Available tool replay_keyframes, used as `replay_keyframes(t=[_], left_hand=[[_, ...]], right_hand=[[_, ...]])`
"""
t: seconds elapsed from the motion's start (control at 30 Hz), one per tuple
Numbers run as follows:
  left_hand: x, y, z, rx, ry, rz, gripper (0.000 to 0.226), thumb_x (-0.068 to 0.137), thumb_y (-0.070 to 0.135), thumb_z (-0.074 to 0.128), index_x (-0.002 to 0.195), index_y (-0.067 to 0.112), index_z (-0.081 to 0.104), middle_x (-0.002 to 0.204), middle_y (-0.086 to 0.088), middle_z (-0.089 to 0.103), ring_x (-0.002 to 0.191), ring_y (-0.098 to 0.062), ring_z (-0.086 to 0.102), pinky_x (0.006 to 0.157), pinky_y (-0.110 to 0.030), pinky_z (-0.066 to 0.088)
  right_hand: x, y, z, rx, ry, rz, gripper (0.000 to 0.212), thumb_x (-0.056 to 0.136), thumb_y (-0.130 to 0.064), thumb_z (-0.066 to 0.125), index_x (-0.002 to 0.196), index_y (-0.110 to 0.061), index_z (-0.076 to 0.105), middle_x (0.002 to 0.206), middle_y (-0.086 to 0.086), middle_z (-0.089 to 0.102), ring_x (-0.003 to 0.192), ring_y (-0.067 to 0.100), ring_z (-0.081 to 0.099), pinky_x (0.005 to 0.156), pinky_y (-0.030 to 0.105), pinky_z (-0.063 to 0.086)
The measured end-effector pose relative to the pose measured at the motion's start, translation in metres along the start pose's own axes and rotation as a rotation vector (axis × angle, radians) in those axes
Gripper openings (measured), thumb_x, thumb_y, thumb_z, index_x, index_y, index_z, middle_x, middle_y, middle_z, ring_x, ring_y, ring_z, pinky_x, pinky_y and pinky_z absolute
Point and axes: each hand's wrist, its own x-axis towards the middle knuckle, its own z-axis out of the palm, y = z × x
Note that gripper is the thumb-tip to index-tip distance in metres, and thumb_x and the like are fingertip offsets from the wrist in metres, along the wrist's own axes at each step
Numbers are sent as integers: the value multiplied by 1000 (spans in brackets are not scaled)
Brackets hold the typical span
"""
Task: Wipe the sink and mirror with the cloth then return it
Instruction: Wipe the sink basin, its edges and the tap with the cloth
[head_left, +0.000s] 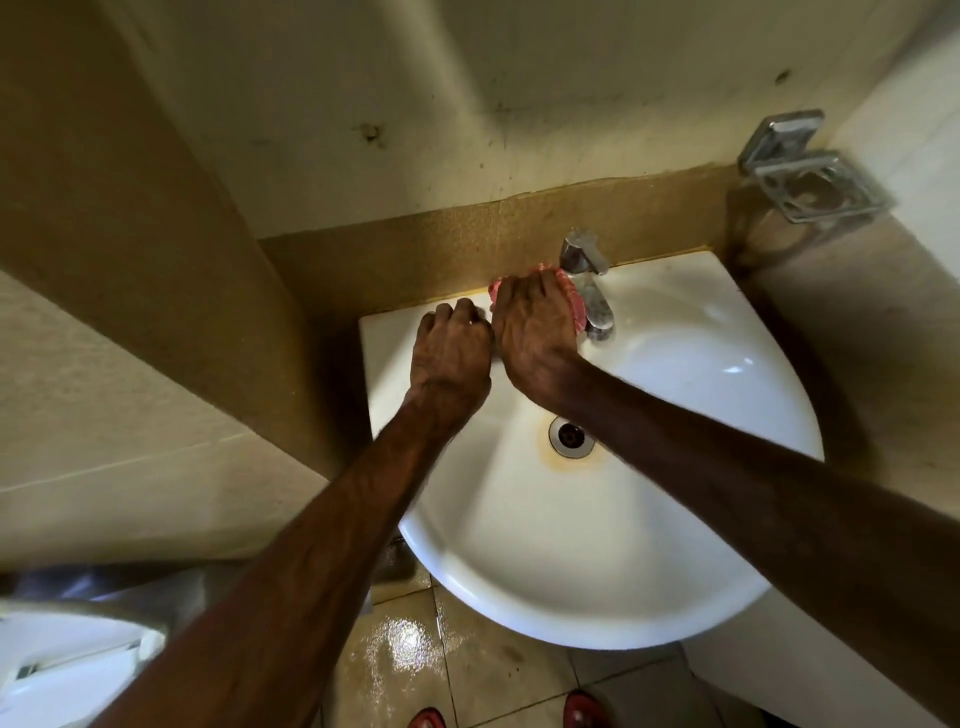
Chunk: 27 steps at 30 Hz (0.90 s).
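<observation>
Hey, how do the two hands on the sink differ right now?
The right hand grips the pink cloth. The left hand is curled with no cloth showing in it. The right hand sits right beside the tap, while the left hand is further out, toward the ledge's corner. Both rest side by side on the back ledge of the sink.

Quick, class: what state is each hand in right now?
Left hand: closed, empty, resting on the sink.
Right hand: gripping the cloth.
</observation>
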Motion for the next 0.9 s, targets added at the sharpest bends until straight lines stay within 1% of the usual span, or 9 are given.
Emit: replay_keyframes(t=[0.07, 0.13, 0.27, 0.43, 0.53, 0.67, 0.73, 0.83, 0.9], left_hand=[[2, 2, -2, 13, -8, -6, 52, 82, 3, 65, 133, 10, 60, 135, -11, 54, 125, -31, 50, 110, -38, 40], [3, 3, -3, 10, -8, -9, 50, 82, 3, 65, 131, 11, 62, 133, -10, 55, 125, -31, 51, 109, -38, 41], [1, -1, -1, -5, -2, -5, 49, 80, 3, 65, 129, 10, 62, 132, -9, 56, 122, -31, 52, 106, -38, 40], [0, -6, 3, -27, 7, -13, 50, 79, 4, 62, 129, 10, 63, 139, -3, 53, 125, -29, 51, 109, -37, 39], [1, -6, 5, -45, 13, -20, 53, 79, 5, 64, 132, 10, 61, 140, -4, 53, 127, -29, 50, 110, -38, 39], [1, -8, 6, -70, 18, -21, 54, 81, 5, 64, 134, 12, 61, 142, -3, 52, 129, -28, 49, 111, -38, 38], [1, -9, 4, -58, 6, -10, 53, 80, 5, 64, 132, 13, 63, 142, -2, 52, 129, -28, 49, 112, -39, 38], [-1, -9, 3, -39, 2, -6, 51, 79, 4, 64, 130, 13, 65, 142, -1, 52, 128, -28, 49, 113, -39, 37], [-3, -9, 5, -42, 1, -6, 53, 80, 3, 64, 131, 13, 64, 143, -1, 52, 128, -28, 49, 113, -39, 37]], right_hand=[[-5, 8, -2, -68, -9, -45, 35, 103, -25, 49, 133, -7, 50, 118, 8, 63, 114, 27, 60, 107, 38, 41], [-10, 11, -5, -197, -48, -114, 34, 102, -23, 48, 133, -8, 54, 120, 9, 60, 115, 29, 57, 104, 40, 39], [6, 3, -9, -317, -130, -126, 40, 106, -33, 40, 134, -14, 61, 126, 9, 63, 125, 34, 55, 112, 47, 31], [19, 4, -22, -163, -191, -146, 33, 107, -32, 40, 120, -22, 68, 120, 2, 70, 122, 29, 62, 121, 53, 23], [9, 1, -17, -242, -130, -170, 30, 104, -38, 45, 115, -22, 69, 110, -1, 71, 115, 28, 65, 121, 54, 22], [-9, -1, -11, -271, -96, -264, 38, 103, -39, 47, 132, -17, 59, 122, 5, 66, 124, 26, 60, 125, 58, 15], [-5, 4, -11, -222, -104, -223, 41, 103, -39, 47, 136, -17, 57, 127, 6, 64, 127, 27, 58, 126, 58, 14], [2, 6, -12, -83, -153, -146, 36, 103, -35, 47, 131, -17, 61, 126, 5, 65, 124, 28, 61, 126, 56, 17], [-3, 6, -11, -50, -122, -156, 33, 101, -31, 49, 128, -18, 61, 121, 5, 65, 117, 28, 64, 122, 53, 28]])
